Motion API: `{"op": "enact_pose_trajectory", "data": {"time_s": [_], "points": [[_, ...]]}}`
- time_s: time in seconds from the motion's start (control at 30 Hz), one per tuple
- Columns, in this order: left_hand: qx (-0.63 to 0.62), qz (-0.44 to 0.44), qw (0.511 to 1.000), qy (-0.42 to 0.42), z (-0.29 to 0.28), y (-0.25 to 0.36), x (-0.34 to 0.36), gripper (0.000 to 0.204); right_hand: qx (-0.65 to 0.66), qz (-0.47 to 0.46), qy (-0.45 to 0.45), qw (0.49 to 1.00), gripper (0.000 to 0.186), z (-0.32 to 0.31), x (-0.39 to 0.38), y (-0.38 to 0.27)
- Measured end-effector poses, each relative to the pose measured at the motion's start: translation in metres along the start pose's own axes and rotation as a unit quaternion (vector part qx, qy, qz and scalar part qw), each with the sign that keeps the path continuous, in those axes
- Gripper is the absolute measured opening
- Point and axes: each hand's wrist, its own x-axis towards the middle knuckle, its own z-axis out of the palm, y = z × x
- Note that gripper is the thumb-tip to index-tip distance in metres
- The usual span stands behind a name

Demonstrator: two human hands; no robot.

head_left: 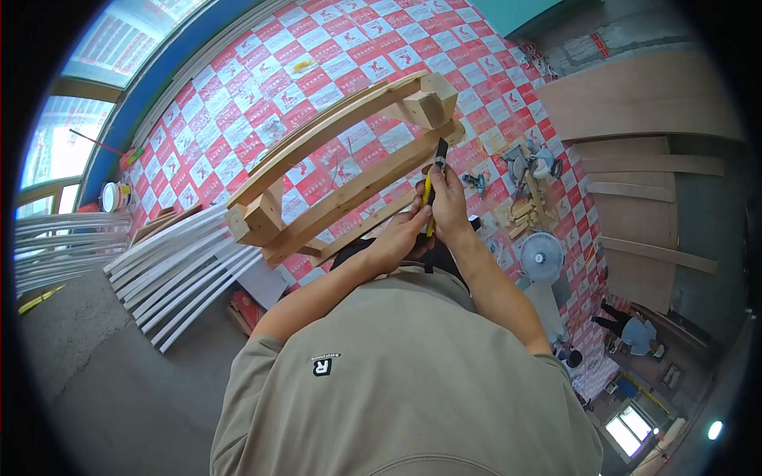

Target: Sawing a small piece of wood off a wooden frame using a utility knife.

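My right hand is closed around a slim yellow-and-black utility knife, its dark end pointing up and away from me. Close beside it, my left hand is closed at the lower part of the same knife; its fingertips are partly hidden. Just beyond both hands stands a pale wooden frame of thick beams, with square blocks at its corners. The knife's dark tip appears near the frame's right end; whether they touch I cannot tell.
Red-and-white checked sheeting covers the floor. Long white strips lie at left, near a bucket. At right are a drill, a mitre saw, wood offcuts, a fan, plywood and another person.
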Motion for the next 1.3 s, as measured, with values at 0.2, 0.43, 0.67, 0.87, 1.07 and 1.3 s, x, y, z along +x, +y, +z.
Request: {"op": "enact_pose_trajectory", "data": {"time_s": [0.2,0.43,0.67,0.87,1.07,1.3], "points": [[-0.012,0.125,0.99,0.064,0.017,-0.027,0.017,0.044,-0.001,0.019,-0.017,1.0,0.021,-0.003,0.001,-0.008],[0.022,0.147,0.986,0.081,0.023,-0.038,0.033,0.039,-0.037,0.046,-0.091,0.994,0.026,-0.019,0.01,-0.011],[-0.094,0.155,0.97,0.163,0.036,-0.056,0.018,0.048,-0.159,0.064,-0.197,0.965,0.028,0.0,0.007,-0.003],[0.018,0.12,0.991,0.054,0.008,-0.055,0.022,0.046,-0.137,0.041,-0.147,0.979,0.027,-0.006,0.005,-0.012],[-0.016,0.122,0.99,0.066,0.018,-0.052,0.017,0.038,-0.212,0.015,-0.165,0.963,0.026,-0.007,0.003,0.002],[-0.029,0.089,0.994,0.048,0.008,-0.065,-0.018,0.039,-0.185,0.085,-0.175,0.963,0.026,0.015,-0.019,0.007]]}}
